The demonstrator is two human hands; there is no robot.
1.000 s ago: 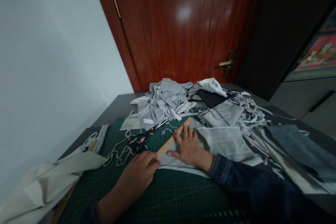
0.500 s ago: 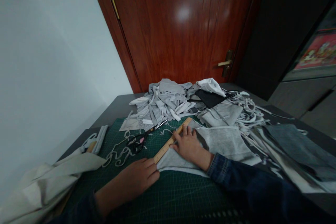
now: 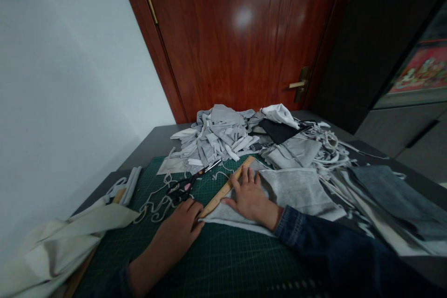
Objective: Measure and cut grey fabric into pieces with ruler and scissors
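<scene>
Head view: ruler (image 3: pixel 222 192) slants away from fingers of the left hand (image 3: pixel 181 227), grip unclear, past spread fingers of the right hand (image 3: pixel 253 199).

No text, brand or number can be read, since any scale on the straight, light-brown wooden ruler (image 3: pixel 226 188), the pale marks on the dark-green gridded cutting mat (image 3: pixel 240 260) and whatever the glossy red patterned panel (image 3: pixel 421 72) at right bears are too small or blurred.
</scene>
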